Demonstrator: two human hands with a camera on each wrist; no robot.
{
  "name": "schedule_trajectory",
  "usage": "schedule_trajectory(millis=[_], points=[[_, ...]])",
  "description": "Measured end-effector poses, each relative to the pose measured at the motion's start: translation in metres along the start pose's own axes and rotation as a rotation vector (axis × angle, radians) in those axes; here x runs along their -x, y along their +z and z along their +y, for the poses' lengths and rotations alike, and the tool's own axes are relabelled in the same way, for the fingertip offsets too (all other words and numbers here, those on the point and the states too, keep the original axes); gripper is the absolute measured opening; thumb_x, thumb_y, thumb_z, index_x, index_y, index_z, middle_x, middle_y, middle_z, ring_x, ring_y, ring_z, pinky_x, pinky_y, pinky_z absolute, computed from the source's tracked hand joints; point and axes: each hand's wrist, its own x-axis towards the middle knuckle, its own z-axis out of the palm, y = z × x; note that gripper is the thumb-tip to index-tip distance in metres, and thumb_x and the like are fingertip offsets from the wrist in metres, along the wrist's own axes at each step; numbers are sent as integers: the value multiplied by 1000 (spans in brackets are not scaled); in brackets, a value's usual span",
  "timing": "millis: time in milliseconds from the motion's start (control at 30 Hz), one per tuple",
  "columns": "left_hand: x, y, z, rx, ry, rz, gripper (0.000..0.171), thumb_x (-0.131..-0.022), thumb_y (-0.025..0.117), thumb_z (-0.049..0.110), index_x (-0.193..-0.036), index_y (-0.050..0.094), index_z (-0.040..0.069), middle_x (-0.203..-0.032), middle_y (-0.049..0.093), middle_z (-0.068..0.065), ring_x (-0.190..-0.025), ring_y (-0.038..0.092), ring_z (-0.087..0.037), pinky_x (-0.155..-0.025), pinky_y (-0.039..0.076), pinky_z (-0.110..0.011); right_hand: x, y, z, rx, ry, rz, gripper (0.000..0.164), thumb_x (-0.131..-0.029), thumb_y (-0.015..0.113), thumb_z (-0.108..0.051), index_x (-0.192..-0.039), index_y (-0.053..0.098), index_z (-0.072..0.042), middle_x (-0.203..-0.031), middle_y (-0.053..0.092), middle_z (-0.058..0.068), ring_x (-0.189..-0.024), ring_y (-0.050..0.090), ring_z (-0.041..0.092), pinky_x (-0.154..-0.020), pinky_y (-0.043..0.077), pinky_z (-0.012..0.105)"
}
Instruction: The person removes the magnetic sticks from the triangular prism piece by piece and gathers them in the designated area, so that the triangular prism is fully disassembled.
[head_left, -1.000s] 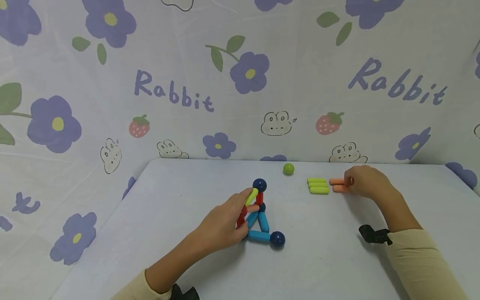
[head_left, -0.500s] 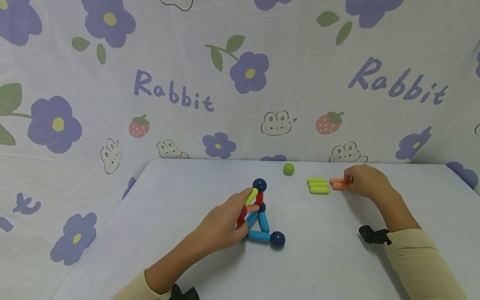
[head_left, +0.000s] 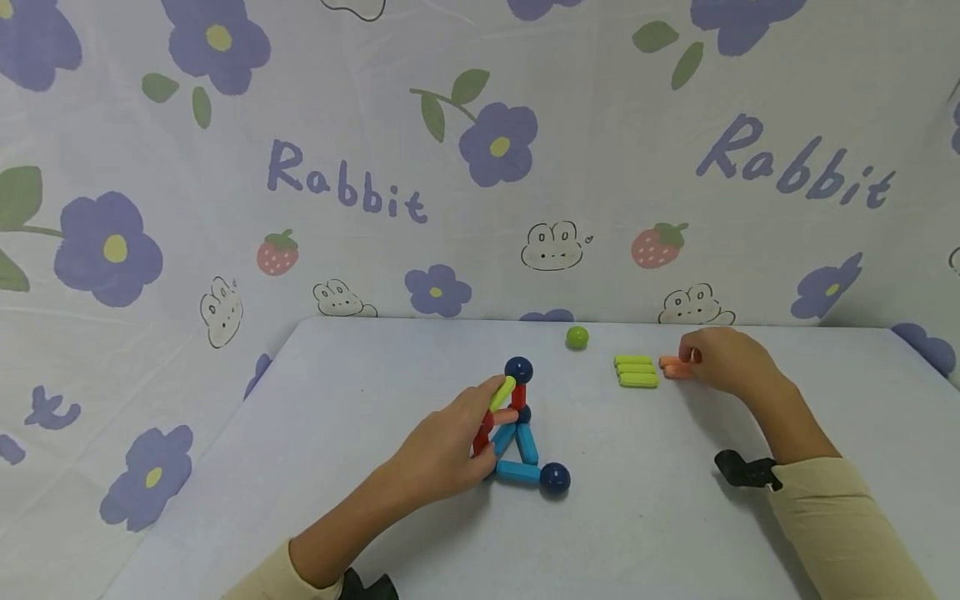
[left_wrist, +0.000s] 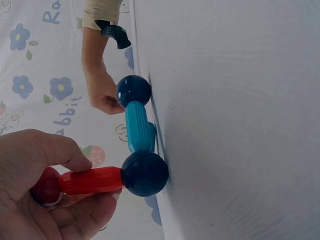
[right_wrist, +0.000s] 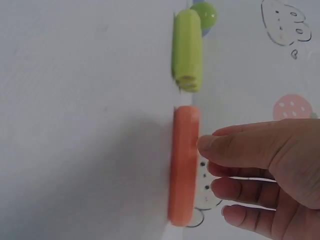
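Note:
My left hand grips a magnetic-rod-and-ball frame at mid-table; in the left wrist view its thumb and fingers pinch a red magnetic rod, with a red ball against the palm. Dark blue balls and blue rods form the base. Another dark ball tops the frame, joined to a lime rod and an upright red rod. At the back right, my right hand reaches over two orange rods lying side by side. Its thumb tip is right at an orange rod in the right wrist view.
Just left of the orange rods lie three lime rods in a row. A green ball rests near the table's back edge. A patterned cloth hangs behind the white table.
The nearer orange rod has shifted against the farther one, closing the gap between them. My right hand has slid slightly left over them. The left hand and frame stay put.

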Motion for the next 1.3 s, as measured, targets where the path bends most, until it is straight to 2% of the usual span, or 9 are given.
schedule_trajectory(millis=[100, 300, 433, 600, 700, 800, 900, 1067, 1300], points=[[0, 0, 0, 2, -3, -2, 82, -85, 77, 10, -154, 33, 7, -130, 57, -10, -99, 60, -17, -80, 56, -26, 1, -3, -11, -30, -42, 24, 14, -87, 78, -17, -91, 72, -4, -77, 61, 2, -70, 53, 22, -61, 46, 38], [0, 1, 0, 8, -7, -11, 81, -86, 76, 10, -154, 32, 7, -130, 57, -9, -99, 59, -17, -80, 56, -26, 4, -8, -47, -82, -140, 60, 7, -86, 76, -6, -92, 74, -7, -79, 62, -1, -74, 55, 20, -64, 49, 36], [-1, 1, -1, 13, -5, -13, 81, -86, 76, 10, -154, 32, 8, -129, 57, -9, -97, 59, -16, -80, 56, -25, 8, -6, -78, -116, -289, 57, 7, -88, 74, -4, -93, 75, -9, -82, 66, -4, -74, 57, 15, -66, 51, 33], [-1, 1, -1, 12, -4, -16, 81, -86, 76, 11, -154, 32, 7, -130, 57, -9, -99, 59, -17, -81, 56, -27, 16, 8, -125, -244, -537, -92, 15, -95, 67, -5, -108, 75, -8, -100, 72, 2, -79, 59, 9, -72, 54, 26], [-1, 1, -2, 5, 17, -5, 79, -88, 75, 12, -154, 32, 7, -128, 58, -9, -98, 59, -16, -83, 56, -28, 20, 20, -150, -347, -618, -226, 22, -101, 61, -15, -119, 72, -8, -110, 70, 2, -87, 61, 9, -78, 54, 26], [0, 1, -2, 3, 40, 11, 76, -88, 74, 11, -153, 33, 6, -127, 58, -9, -97, 58, -16, -85, 55, -28, 22, 33, -166, -382, -620, -320, 31, -104, 56, -29, -124, 70, -11, -110, 68, -4, -92, 59, 9, -84, 54, 27], [0, 1, -3, 11, 46, 12, 76, -88, 74, 11, -153, 33, 6, -128, 58, -9, -97, 58, -16, -86, 55, -29, 23, 42, -172, -350, -589, -359, 35, -103, 56, -39, -123, 72, -14, -105, 63, -9, -91, 57, 7, -83, 53, 26], [0, 0, -2, 3, 54, 14, 77, -88, 74, 10, -153, 33, 6, -127, 58, -9, -96, 59, -16, -86, 55, -28, 22, 45, -171, -280, -552, -336, 28, -99, 63, -39, -113, 75, -17, -95, 58, -9, -83, 55, 8, -74, 52, 24], [0, 0, -2, -2, 44, 1, 77, -88, 73, 10, -153, 33, 7, -128, 57, -9, -95, 58, -16, -84, 55, -26, 18, 44, -159, -253, -535, -309, 20, -98, 66, -35, -106, 76, -20, -93, 59, -8, -81, 55, 9, -74, 51, 26]])
